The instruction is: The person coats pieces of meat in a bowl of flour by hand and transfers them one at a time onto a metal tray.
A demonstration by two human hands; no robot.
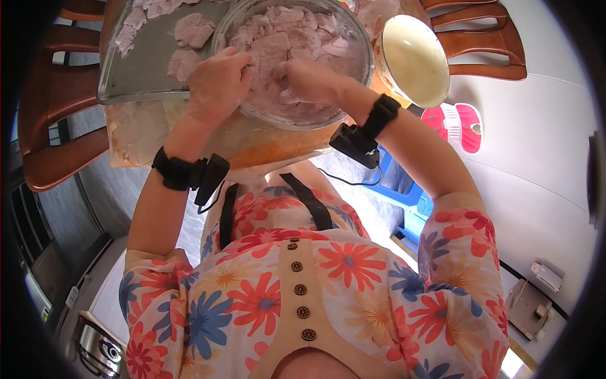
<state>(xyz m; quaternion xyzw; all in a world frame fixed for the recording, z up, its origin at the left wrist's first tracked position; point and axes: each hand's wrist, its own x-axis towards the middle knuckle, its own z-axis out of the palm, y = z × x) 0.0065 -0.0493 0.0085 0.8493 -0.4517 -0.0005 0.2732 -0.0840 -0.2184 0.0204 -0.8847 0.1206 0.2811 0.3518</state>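
Observation:
A wide round metal basin [365, 60] is heaped with pale pink, floury dough-like lumps [278, 41]. Over its left rim is my left hand [219, 87], its fingers curled inward and their tips hidden from me. My right hand [310, 82] reaches in from the right, closed around a piece of the pink stuff low in the heap. To the left, a grey rectangular tray [136, 81] bears several similar lumps, with one flat piece [183, 64] lying right beside my left hand.
An enamel bowl [416, 60] stands tilted to the right of the basin. Wooden chairs [50, 126] flank the table [252, 142] on both sides. A red and white plastic stool [453, 126] and a blue plastic item [404, 189] are off to the right.

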